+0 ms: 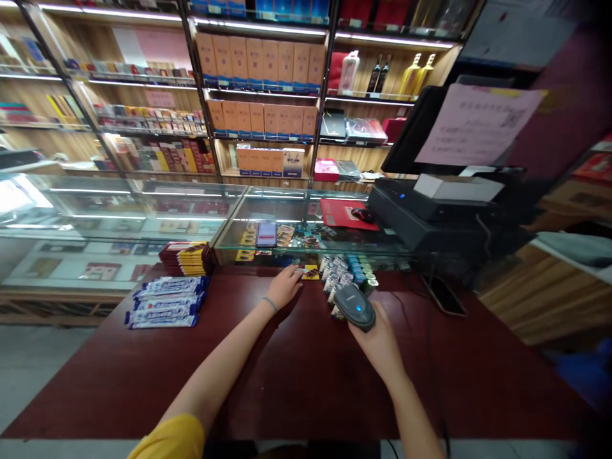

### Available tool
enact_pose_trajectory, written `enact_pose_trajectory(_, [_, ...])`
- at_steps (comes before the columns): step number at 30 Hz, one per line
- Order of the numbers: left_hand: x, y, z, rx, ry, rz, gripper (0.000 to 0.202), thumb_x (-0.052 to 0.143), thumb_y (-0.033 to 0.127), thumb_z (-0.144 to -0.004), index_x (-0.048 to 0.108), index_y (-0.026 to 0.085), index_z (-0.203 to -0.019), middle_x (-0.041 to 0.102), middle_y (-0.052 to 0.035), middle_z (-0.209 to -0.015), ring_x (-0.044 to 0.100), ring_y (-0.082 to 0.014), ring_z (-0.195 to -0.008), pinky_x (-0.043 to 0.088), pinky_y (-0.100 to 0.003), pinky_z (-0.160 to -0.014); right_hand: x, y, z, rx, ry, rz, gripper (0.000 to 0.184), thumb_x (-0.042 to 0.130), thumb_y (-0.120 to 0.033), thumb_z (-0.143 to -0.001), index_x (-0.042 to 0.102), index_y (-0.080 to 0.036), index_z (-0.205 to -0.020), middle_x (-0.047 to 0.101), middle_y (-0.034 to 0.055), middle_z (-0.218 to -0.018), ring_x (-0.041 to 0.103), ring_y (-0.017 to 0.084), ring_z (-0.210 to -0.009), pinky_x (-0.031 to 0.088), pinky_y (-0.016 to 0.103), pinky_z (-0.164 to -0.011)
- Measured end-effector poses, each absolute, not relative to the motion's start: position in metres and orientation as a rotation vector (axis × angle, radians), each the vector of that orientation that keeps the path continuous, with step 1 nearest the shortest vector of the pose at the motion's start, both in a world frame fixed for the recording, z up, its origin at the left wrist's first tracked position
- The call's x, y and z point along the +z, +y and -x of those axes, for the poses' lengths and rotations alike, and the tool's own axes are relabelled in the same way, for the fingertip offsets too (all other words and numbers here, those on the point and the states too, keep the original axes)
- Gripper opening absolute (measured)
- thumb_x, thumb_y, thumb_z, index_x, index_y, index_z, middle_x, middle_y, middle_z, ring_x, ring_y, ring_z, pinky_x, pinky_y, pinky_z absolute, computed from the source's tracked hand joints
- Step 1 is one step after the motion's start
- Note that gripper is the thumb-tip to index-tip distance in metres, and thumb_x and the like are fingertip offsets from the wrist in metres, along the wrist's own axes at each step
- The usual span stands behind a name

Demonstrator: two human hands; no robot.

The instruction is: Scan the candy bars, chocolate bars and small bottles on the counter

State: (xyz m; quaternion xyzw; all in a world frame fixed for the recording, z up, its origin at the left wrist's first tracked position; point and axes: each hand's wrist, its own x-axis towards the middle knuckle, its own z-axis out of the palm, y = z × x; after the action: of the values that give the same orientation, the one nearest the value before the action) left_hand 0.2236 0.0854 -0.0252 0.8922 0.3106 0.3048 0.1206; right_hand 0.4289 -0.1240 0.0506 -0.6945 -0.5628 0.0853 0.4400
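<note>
My right hand (380, 344) is wrapped round a dark barcode scanner (354, 305) with a lit blue light. The scanner's head is over the near end of rows of small cylindrical packs (338, 271) with silvery, blue and green ends, hiding some of them. My left hand (284, 288) rests low at the far edge of the table, its fingertips closed on the left end of a small yellow packet (311, 272). To its left are a pile of long blue-and-white wrapped packets (167, 303) and a stack of yellow and dark red packets (186, 258).
The dark red table (306, 382) meets a glass display counter (229, 210). On the counter are a phone (266, 234) and a red mat (342, 213) with a mouse. A monitor (406, 134) stands at right. Another phone (444, 294) lies on the table's right.
</note>
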Motion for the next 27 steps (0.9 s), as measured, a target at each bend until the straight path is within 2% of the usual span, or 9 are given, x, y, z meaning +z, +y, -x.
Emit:
enact_pose_trajectory(6, [-0.037, 0.097, -0.257, 0.796, 0.968, -2.556, 0.042, 0.064, 0.019, -0.086, 0.062, 0.024, -0.127, 0.057, -0.0137, -0.139, 0.049, -0.0294, -0.134, 0.033, -0.048, -0.117, 0.054, -0.133, -0.441, 0.194, -1.397, 1.734, 0.023, 0.061, -0.032, -0.086, 0.059, -0.021, -0.106, 0.061, 0.0083, -0.105, 0.066, 0.024, -0.09, 0.053, 0.033, -0.08])
enact_pose_trajectory(10, [-0.035, 0.106, -0.266, 0.678, 1.033, -2.617, 0.031, 0.059, 0.02, -0.091, 0.064, 0.023, -0.121, 0.066, -0.0146, -0.126, 0.058, -0.0291, -0.123, 0.04, -0.045, -0.109, 0.054, -0.135, -0.443, 0.187, -1.396, 1.734, 0.024, 0.06, -0.032, -0.086, 0.059, -0.021, -0.108, 0.06, 0.008, -0.107, 0.067, 0.023, -0.09, 0.053, 0.033, -0.079])
enact_pose_trajectory(15, [-0.024, 0.101, -0.262, 0.535, 1.022, -2.666, 0.027, 0.052, 0.01, -0.092, 0.067, 0.02, -0.112, 0.069, -0.0172, -0.116, 0.064, -0.0287, -0.113, 0.047, -0.04, -0.099, 0.052, -0.136, -0.442, 0.189, -1.383, 1.715, 0.024, 0.06, -0.032, -0.085, 0.06, -0.022, -0.107, 0.061, 0.0065, -0.104, 0.067, 0.022, -0.086, 0.052, 0.032, -0.076])
enact_pose_trajectory(19, [-0.009, 0.088, -0.241, 0.484, 0.872, -2.677, 0.028, 0.053, 0.014, -0.092, 0.066, 0.022, -0.117, 0.071, -0.0146, -0.113, 0.066, -0.0274, -0.107, 0.048, -0.036, -0.094, 0.048, -0.135, -0.438, 0.182, -1.383, 1.703, 0.026, 0.059, -0.034, -0.085, 0.06, -0.023, -0.108, 0.06, 0.0063, -0.103, 0.067, 0.023, -0.085, 0.052, 0.031, -0.075])
enact_pose_trajectory(21, [-0.002, 0.081, -0.226, 0.538, 0.867, -2.612, 0.03, 0.055, 0.017, -0.092, 0.065, 0.024, -0.119, 0.071, -0.0127, -0.113, 0.067, -0.0264, -0.104, 0.048, -0.034, -0.092, 0.046, -0.134, -0.436, 0.187, -1.39, 1.715, 0.027, 0.059, -0.035, -0.085, 0.059, -0.023, -0.108, 0.059, 0.0063, -0.104, 0.066, 0.023, -0.086, 0.052, 0.032, -0.077])
enact_pose_trajectory(24, [0.002, 0.072, -0.204, 0.811, 1.067, -2.324, 0.027, 0.055, 0.022, -0.093, 0.065, 0.024, -0.118, 0.073, -0.01, -0.103, 0.069, -0.0239, -0.092, 0.048, -0.031, -0.085, 0.043, -0.13, -0.43, 0.207, -1.407, 1.712, 0.027, 0.059, -0.035, -0.084, 0.059, -0.024, -0.109, 0.059, 0.0063, -0.107, 0.066, 0.023, -0.088, 0.053, 0.033, -0.08])
enact_pose_trajectory(27, [-0.004, 0.066, -0.185, 1.164, 1.223, -1.804, 0.023, 0.051, 0.033, -0.095, 0.067, 0.022, -0.108, 0.072, -0.0077, -0.094, 0.067, -0.0208, -0.083, 0.048, -0.029, -0.079, 0.041, -0.124, -0.422, 0.219, -1.433, 1.697, 0.03, 0.059, -0.033, -0.083, 0.058, -0.025, -0.112, 0.058, 0.0065, -0.11, 0.066, 0.023, -0.091, 0.054, 0.034, -0.082])
